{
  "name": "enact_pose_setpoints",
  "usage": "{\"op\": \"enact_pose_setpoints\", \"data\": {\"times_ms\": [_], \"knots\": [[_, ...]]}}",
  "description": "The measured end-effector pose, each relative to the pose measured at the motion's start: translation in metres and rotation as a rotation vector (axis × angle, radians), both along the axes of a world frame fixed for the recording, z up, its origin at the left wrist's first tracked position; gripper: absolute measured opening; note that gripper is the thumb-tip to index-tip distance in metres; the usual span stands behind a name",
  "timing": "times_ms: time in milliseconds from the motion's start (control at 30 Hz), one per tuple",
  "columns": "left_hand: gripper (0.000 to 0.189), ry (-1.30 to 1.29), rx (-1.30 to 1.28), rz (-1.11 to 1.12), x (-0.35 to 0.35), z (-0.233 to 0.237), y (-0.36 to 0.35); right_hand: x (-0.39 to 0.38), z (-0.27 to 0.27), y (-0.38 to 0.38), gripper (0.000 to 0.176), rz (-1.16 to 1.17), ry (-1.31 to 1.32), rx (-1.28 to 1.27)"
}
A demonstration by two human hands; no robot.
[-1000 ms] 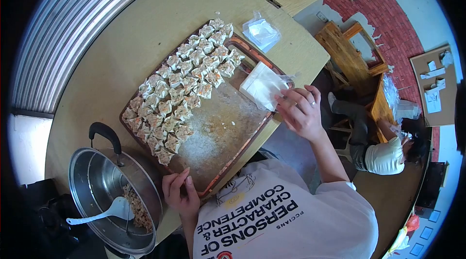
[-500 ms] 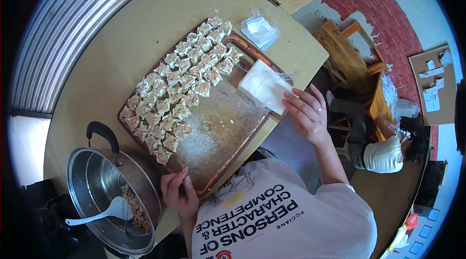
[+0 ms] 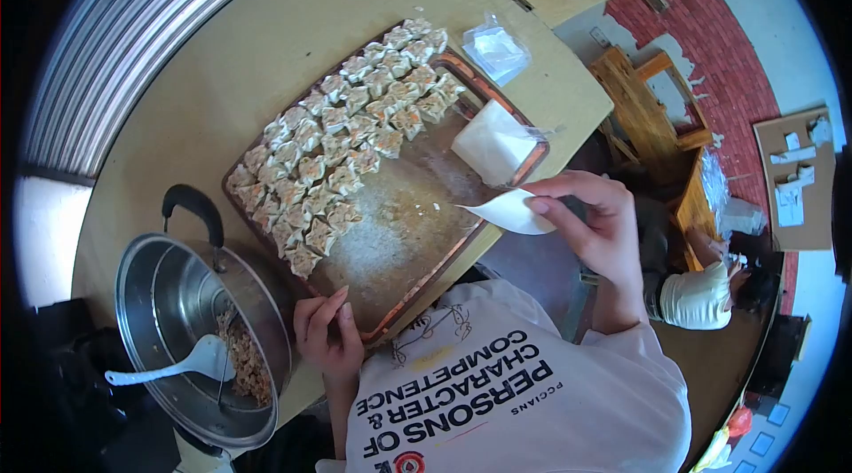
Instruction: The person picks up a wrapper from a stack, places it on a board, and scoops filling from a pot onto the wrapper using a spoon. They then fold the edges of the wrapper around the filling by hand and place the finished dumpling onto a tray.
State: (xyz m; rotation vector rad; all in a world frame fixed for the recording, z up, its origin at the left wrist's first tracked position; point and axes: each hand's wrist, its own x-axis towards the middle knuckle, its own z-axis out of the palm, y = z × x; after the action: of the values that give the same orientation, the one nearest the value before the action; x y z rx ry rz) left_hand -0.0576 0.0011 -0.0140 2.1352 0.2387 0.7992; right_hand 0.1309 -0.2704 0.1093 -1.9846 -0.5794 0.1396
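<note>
tray point(image 3: 401, 223): brown, rectangular, lies at an angle on the tan surface point(image 3: 222, 56); near half bare and floury
dumplings point(image 3: 344, 143): packed in rows on the tray's far half, roughly forty, too crowded for an exact count
wrapper stack point(image 3: 495, 143): 1 white stack in the tray's right corner, just beside the dumplings
wrapper point(image 3: 508, 211): 1 single sheet, lifted above the tray's right rim
right hand point(image 3: 596, 226): fingers pinched on the wrapper's edge
left hand point(image 3: 327, 338): fingers straight and close together, tips on the tray's near rim, holding nothing
pot point(image 3: 169, 291): 1 steel pot with a black handle, at the surface's near left edge, just beside the tray
filling point(image 3: 244, 365): chopped brownish mix in the pot's bottom
spoon point(image 3: 173, 368): 1 white spoon, bowl end in the filling
plastic bag point(image 3: 497, 45): 1 clear bag, on the surface past the tray's far corner
other person point(image 3: 703, 294): sits low at right, well apart from the tray
wooden bench point(image 3: 641, 107): beyond the surface's right edge
</note>
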Motion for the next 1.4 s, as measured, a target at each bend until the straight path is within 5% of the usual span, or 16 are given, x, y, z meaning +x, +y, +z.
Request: {"op": "enact_pose_setpoints", "data": {"times_ms": [100, 267, 333, 433, 567, 1133, 1400], "knots": [[0.024, -0.017, 0.008, 0.013, 0.000, -0.001, 0.000, 0.009, -0.019, 0.034, 0.017, 0.096, 0.250, 0.092], [0.027, -0.009, -0.036, 0.031, -0.002, -0.001, -0.001, 0.022, -0.039, 0.086, 0.020, 0.317, 0.156, 0.043], [0.028, -0.012, -0.039, 0.053, -0.002, -0.002, -0.001, 0.020, -0.039, 0.092, 0.022, 0.505, -0.436, -0.161], [0.028, -0.013, -0.038, 0.075, 0.000, -0.003, 0.000, 0.000, -0.051, 0.095, 0.027, 0.631, -0.819, -0.199], [0.030, 0.006, -0.021, 0.073, 0.000, 0.000, 0.000, -0.022, -0.086, 0.085, 0.030, 0.760, -0.925, -0.339], [0.034, 0.031, 0.036, 0.029, 0.002, 0.001, 0.001, -0.021, -0.095, 0.074, 0.027, 0.735, -0.822, -0.187], [0.033, 0.001, 0.079, 0.003, 0.002, -0.005, 0.003, -0.009, -0.035, 0.142, 0.021, 0.597, -0.915, 0.290]]}}
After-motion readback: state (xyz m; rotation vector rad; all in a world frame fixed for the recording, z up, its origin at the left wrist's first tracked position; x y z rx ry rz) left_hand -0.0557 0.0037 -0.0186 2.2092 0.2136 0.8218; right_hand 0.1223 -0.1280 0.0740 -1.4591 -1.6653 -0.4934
